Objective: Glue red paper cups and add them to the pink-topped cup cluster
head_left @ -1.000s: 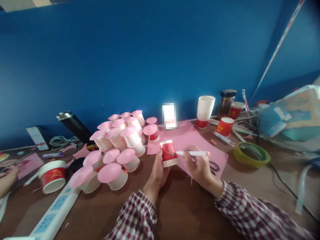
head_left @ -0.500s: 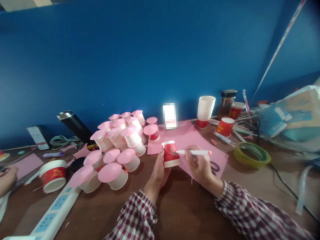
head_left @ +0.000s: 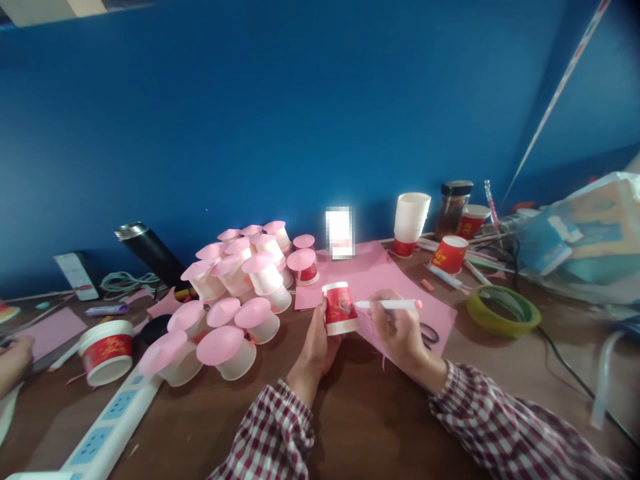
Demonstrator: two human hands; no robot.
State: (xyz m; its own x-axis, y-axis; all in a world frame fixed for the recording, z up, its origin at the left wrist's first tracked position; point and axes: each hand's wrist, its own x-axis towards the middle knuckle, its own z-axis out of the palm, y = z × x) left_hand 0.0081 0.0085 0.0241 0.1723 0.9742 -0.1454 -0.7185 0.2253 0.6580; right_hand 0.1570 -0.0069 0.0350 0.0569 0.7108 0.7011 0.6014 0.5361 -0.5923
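Observation:
My left hand (head_left: 316, 341) is wrapped round a red and white paper cup (head_left: 340, 308), held upside down above the table. In my right hand (head_left: 397, 333) is a white marker (head_left: 393, 305) with a pinkish end, its tip pointing left at the cup's side. Whether the tip touches the cup I cannot tell. Pink paper sheets (head_left: 357, 270) lie behind and under my hands. Scissors with dark handles (head_left: 429, 335) rest on the paper beside my right hand, their blades hidden. To the left stand several upturned cups topped with pink paper cones (head_left: 227, 343).
A bright phone-like screen (head_left: 341, 233) stands at the back. Right are stacked cups (head_left: 411, 220), a jar (head_left: 454, 208), a red cup (head_left: 450, 255), yellow-green tape (head_left: 504, 311) and a plastic bag (head_left: 585, 233). Left are a power strip (head_left: 107, 427), a flask (head_left: 150, 253) and another person's hand (head_left: 15, 363).
The cup in my left hand has turned slightly and shifted a little to the left. My right hand with the marker has barely moved; the marker tip sits slightly further right.

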